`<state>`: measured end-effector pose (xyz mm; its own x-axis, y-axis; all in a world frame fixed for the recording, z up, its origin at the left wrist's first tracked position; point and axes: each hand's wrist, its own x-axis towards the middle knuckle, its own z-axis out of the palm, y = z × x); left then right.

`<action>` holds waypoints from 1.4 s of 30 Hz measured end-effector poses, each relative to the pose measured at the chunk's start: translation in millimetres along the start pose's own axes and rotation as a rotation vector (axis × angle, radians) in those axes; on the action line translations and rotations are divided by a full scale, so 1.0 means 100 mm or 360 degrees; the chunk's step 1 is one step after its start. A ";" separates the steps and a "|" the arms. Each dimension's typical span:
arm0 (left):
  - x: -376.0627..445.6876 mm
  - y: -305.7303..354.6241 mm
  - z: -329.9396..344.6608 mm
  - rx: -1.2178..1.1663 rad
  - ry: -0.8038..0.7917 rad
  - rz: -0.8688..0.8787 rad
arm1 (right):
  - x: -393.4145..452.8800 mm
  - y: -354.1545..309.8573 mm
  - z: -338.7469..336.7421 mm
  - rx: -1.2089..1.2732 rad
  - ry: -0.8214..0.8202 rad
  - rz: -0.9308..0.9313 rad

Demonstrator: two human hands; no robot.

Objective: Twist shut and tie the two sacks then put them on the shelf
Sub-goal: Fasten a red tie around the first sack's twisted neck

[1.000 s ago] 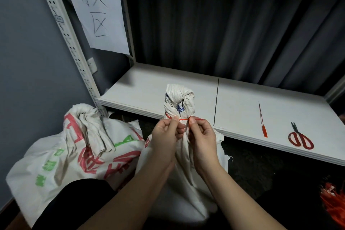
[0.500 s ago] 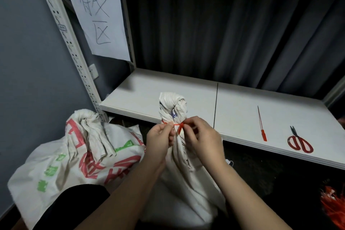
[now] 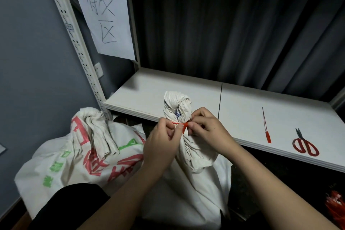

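A white sack (image 3: 188,188) stands in front of me, its neck twisted into a knob at the top. A thin red tie (image 3: 183,126) wraps round that neck. My left hand (image 3: 161,145) pinches one end of the tie and my right hand (image 3: 207,132) pinches the other, both pressed close against the neck. A second sack (image 3: 74,158), white with red and green print, leans at the left with its neck twisted and no tie visible on it. The white shelf (image 3: 153,93) lies just behind both sacks.
On the shelf at the right lie a spare red tie (image 3: 266,127) and red-handled scissors (image 3: 305,144). A paper sign (image 3: 104,15) hangs from the perforated shelf post (image 3: 78,46). A dark curtain hangs behind the shelf. Something red (image 3: 336,209) sits at the lower right.
The tie has drawn tighter round the sack neck and my hands have closed in on each other. The view has dipped slightly, so the sacks sit lower in frame.
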<state>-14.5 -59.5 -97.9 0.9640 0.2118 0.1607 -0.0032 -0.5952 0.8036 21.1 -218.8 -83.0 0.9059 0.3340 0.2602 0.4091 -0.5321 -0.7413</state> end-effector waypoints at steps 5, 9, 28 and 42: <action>-0.08 -0.05 0.10 -0.0139 0.0080 0.0157 | -0.02 -0.04 0.04 -0.0049 0.0185 0.0117; -0.07 -0.06 0.17 -0.0359 0.0167 0.0156 | -0.05 -0.12 0.13 -0.0245 0.0277 0.0192; 0.04 -0.09 0.09 -0.0445 0.0061 0.0291 | -0.04 -0.08 0.19 0.0079 0.0222 -0.0193; 0.14 -0.12 -0.05 -0.0921 -0.0247 0.0072 | -0.15 -0.13 0.16 0.0250 0.0263 -0.0119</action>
<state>-2.7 -45.2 -102.6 0.9870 0.0542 0.1514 -0.1473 -0.0727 0.9864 0.5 -203.9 -87.1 0.8846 0.2294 0.4060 0.4654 -0.3786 -0.8000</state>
